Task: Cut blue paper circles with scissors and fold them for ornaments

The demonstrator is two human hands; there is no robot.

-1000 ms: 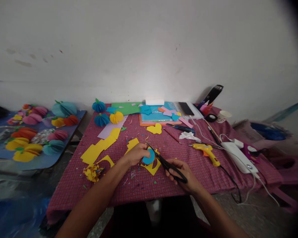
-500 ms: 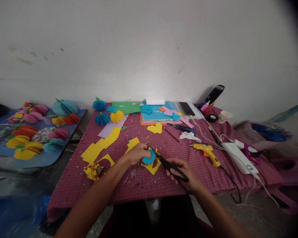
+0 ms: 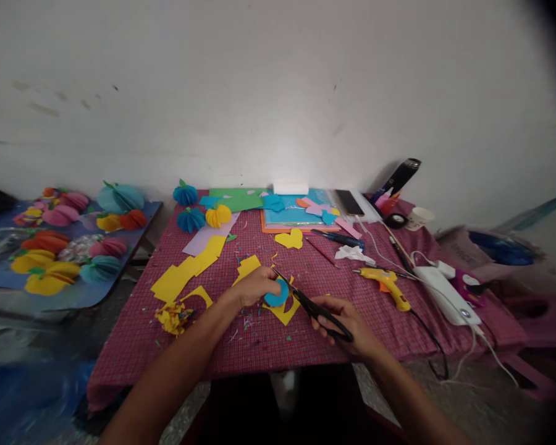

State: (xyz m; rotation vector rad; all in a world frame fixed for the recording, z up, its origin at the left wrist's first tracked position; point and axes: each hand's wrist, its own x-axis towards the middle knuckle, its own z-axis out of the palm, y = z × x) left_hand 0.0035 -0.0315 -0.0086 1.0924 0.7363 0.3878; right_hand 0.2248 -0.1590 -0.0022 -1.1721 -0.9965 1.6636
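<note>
Scissors (image 3: 312,307) barely shifted; blue disc (image 3: 277,294) half-hidden.

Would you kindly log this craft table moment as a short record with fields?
Left hand: holds a blue paper circle against yellow paper
Right hand: grips black scissors, blades at the circle's edge
Surface: table with red checked cloth
Right of hands: yellow glue gun, white power strip
Left of hands: yellow paper offcuts, crumpled yellow scraps
Far edge: yellow paper heart, paper balls
</note>
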